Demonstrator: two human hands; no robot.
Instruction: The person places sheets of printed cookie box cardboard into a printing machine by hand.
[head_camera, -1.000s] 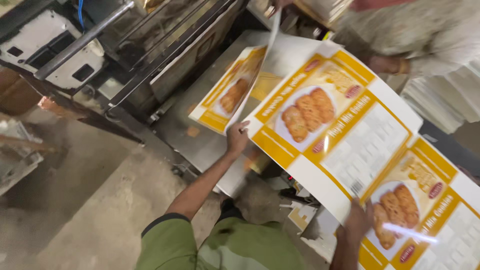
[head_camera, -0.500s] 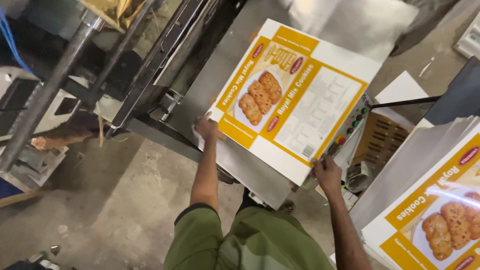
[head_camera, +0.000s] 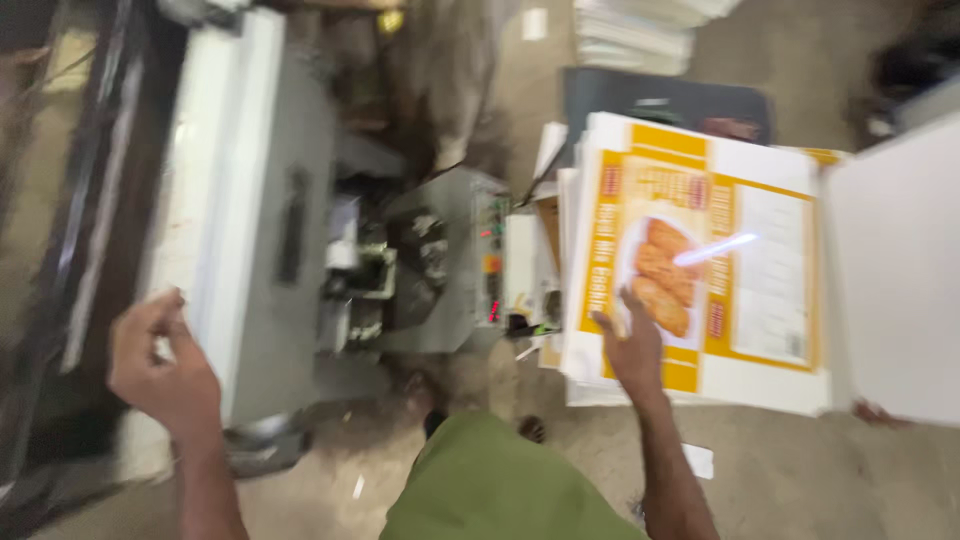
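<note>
fingers (head_camera: 612, 325) of right hand (head_camera: 633, 350) laid flat, spread on top printed carton sheet (head_camera: 700, 270) of stack beside grey machine (head_camera: 280, 230); left hand (head_camera: 165, 365) loosely curled, nothing held; sheet judged light, flexible, glossy-slick, best lifted by edges

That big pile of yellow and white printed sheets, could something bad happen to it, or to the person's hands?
Maybe. The right hand presses only on the near edge of the stack of printed sheets, and the sheets look unevenly squared, so the top ones might slide off onto the floor. Sheet edges could also nick the fingers. The left hand hangs close to the grey machine, so it might knock against it.
</note>
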